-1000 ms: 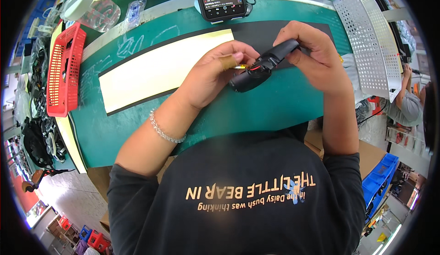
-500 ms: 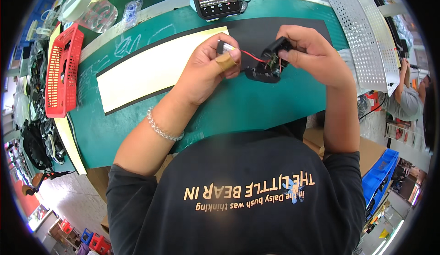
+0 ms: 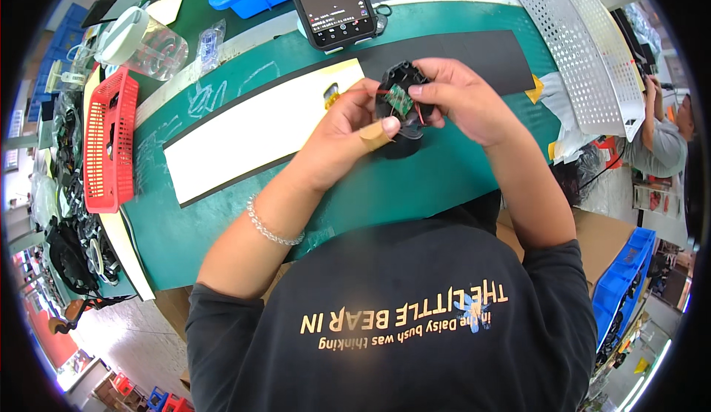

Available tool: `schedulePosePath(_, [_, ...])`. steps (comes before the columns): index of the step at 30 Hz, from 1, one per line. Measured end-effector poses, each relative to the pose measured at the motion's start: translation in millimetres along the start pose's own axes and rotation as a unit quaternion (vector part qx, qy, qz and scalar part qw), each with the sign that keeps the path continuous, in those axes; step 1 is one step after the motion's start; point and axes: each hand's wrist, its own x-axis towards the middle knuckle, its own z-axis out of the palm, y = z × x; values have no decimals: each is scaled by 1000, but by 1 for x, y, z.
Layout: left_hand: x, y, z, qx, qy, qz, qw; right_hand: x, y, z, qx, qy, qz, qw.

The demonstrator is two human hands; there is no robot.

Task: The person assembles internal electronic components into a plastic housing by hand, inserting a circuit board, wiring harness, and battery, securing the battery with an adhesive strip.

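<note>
Between my two hands is an opened black plastic housing (image 3: 409, 75) with a green circuit board (image 3: 401, 101) inside and thin red wires at its side. My left hand (image 3: 337, 138), with tan tape around the thumb, is closed on the housing's left edge. Its thumb lies just below the board. A small yellow-and-dark piece (image 3: 331, 96) sticks out behind my left fingers, partly hidden. My right hand (image 3: 463, 101) grips the housing's right side, thumb beside the board. A rounded black part (image 3: 404, 145) hangs below the housing; how they join is hidden.
A cream sheet (image 3: 244, 138) lies on the green bench beside a black mat (image 3: 474, 60). Beyond them stands a phone (image 3: 333, 12). A red basket (image 3: 109, 145) and a clear jug (image 3: 159, 52) are left, a perforated white tray (image 3: 585, 56) right. Another person (image 3: 663, 138) is at far right.
The housing has turned so its board faces up, and it has moved left against my left hand. My left fingers, which pinched a small silvery piece on a red wire, now grip the housing.
</note>
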Motion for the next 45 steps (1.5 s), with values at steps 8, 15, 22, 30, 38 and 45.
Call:
schedulePosePath(8, [-2,2,0,-67,26,-33,997,-6,7,26,-4,65,-39,997])
schedulePosePath(15, [1,-5,3,1,135,58,989,-16,29,32,-63,96,-102,988])
schedulePosePath(22, [1,-8,5,13,146,76,986,-19,37,34,-102,136,-144,975])
schedulePosePath(30, [1,-11,8,52,136,65,987,-15,10,29,-70,161,-167,970])
schedulePosePath(38, [2,-17,10,87,150,77,982,-3,-10,5,-42,106,-63,991])
schedulePosePath(45, [1,-17,10,50,144,69,986,2,-10,13,-58,126,-92,986])
